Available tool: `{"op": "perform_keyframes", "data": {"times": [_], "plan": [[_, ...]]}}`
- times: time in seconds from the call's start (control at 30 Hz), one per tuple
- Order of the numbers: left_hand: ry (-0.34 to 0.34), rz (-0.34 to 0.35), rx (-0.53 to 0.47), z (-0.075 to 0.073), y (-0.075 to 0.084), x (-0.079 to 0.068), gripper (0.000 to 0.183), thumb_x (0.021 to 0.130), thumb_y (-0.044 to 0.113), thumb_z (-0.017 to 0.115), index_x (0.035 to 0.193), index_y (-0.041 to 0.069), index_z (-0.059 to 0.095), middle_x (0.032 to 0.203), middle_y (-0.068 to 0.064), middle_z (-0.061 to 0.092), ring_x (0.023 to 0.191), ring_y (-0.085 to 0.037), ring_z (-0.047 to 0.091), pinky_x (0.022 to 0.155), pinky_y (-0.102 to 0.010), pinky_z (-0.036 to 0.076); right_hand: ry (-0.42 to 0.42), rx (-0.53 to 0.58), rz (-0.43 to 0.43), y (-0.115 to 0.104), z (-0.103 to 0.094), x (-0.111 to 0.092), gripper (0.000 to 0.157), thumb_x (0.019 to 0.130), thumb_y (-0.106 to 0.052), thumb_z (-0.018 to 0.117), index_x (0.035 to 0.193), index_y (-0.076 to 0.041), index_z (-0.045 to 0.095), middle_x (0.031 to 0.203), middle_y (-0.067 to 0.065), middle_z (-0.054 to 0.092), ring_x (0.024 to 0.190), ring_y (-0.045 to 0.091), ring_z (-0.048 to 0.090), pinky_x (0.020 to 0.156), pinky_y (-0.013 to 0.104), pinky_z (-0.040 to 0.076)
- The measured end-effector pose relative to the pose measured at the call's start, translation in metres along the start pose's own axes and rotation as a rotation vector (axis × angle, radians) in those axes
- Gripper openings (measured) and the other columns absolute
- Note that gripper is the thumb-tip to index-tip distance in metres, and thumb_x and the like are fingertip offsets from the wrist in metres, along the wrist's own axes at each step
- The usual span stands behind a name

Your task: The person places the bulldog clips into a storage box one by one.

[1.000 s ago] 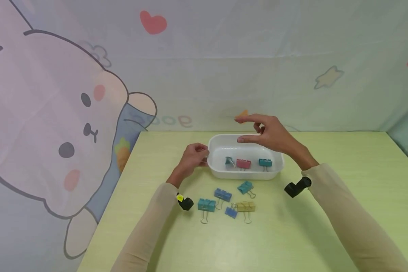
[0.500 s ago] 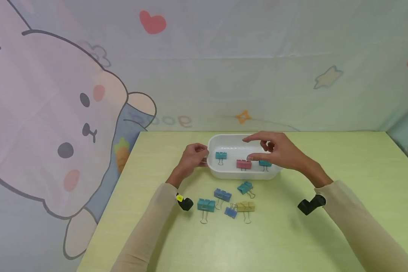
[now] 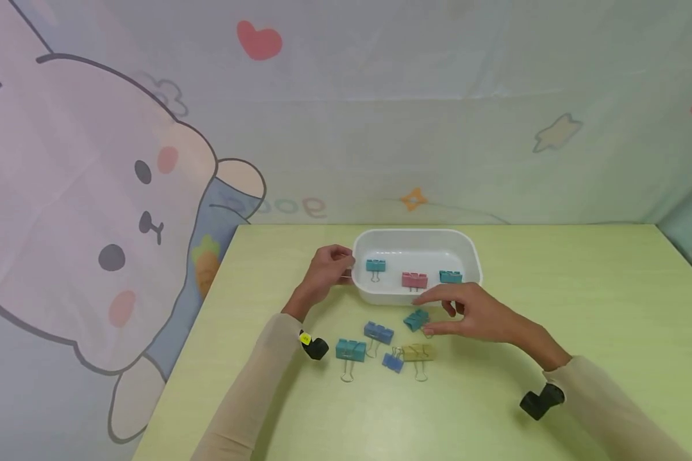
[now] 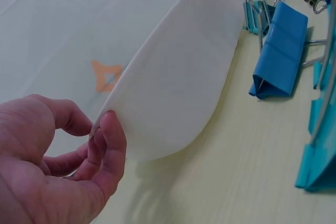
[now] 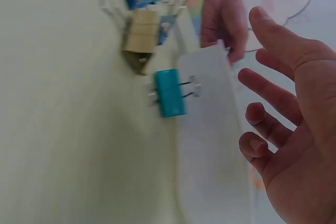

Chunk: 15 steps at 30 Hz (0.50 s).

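Observation:
My left hand (image 3: 326, 272) pinches the left rim of a white plastic tray (image 3: 474, 256); the left wrist view shows thumb and fingers (image 4: 113, 145) on its edge. Inside the tray lie a small teal binder clip (image 3: 375, 265), a pink binder clip (image 3: 414, 280) and another teal one (image 3: 450, 276). Just in front of the tray, my right hand (image 3: 478, 314) hovers with thumb and forefinger apart, either side of a teal binder clip (image 3: 416, 319). Nothing is between its fingers in the right wrist view, where that clip (image 5: 170, 93) sits beyond them.
Nearer me on the pale green table (image 3: 467, 410) lie a blue binder clip (image 3: 378, 332), a larger teal one (image 3: 350, 350), a small blue one (image 3: 393, 362) and a yellow one (image 3: 418, 352). A printed cloth (image 3: 352, 115) hangs behind the table's back edge.
A small teal clip has dropped from above the tray into its left part. My right hand has come down and toward me, out over the teal clip in front. The left hand stays at the rim.

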<state>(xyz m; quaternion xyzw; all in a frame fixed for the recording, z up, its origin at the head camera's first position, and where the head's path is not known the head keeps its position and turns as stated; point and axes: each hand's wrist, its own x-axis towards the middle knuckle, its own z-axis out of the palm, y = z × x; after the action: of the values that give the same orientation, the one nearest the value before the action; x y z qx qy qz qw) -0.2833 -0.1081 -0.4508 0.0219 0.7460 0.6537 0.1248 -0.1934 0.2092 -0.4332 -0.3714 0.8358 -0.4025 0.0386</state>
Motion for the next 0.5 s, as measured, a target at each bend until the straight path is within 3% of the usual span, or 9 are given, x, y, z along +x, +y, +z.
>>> {"op": "perform_keyframes", "data": {"times": [0.23, 0.5], "plan": [[0.009, 0.006, 0.01, 0.001, 0.0, -0.002, 0.032, 0.102, 0.008, 0.06, 0.129, -0.009, 0.057, 0.116, -0.025, 0.065, 0.089, -0.033, 0.073, 0.073, -0.031, 0.064, -0.037, 0.026, -0.029, 0.02, 0.021, -0.008, 0.038, 0.091, -0.027, 0.082, 0.125, -0.012, 0.074, 0.111, 0.0, 0.073, 0.066, 0.01, 0.054, 0.055, 0.028, 0.048], [0.009, 0.007, 0.005, 0.0, -0.001, -0.002, 0.032, 0.102, 0.008, 0.06, 0.129, -0.008, 0.058, 0.117, -0.025, 0.065, 0.089, -0.033, 0.073, 0.073, -0.032, 0.064, -0.059, -0.05, -0.07, 0.032, 0.032, -0.004, 0.034, 0.094, -0.019, 0.079, 0.127, -0.013, 0.072, 0.112, -0.002, 0.072, 0.065, 0.006, 0.051, 0.057, 0.02, 0.045]]}}
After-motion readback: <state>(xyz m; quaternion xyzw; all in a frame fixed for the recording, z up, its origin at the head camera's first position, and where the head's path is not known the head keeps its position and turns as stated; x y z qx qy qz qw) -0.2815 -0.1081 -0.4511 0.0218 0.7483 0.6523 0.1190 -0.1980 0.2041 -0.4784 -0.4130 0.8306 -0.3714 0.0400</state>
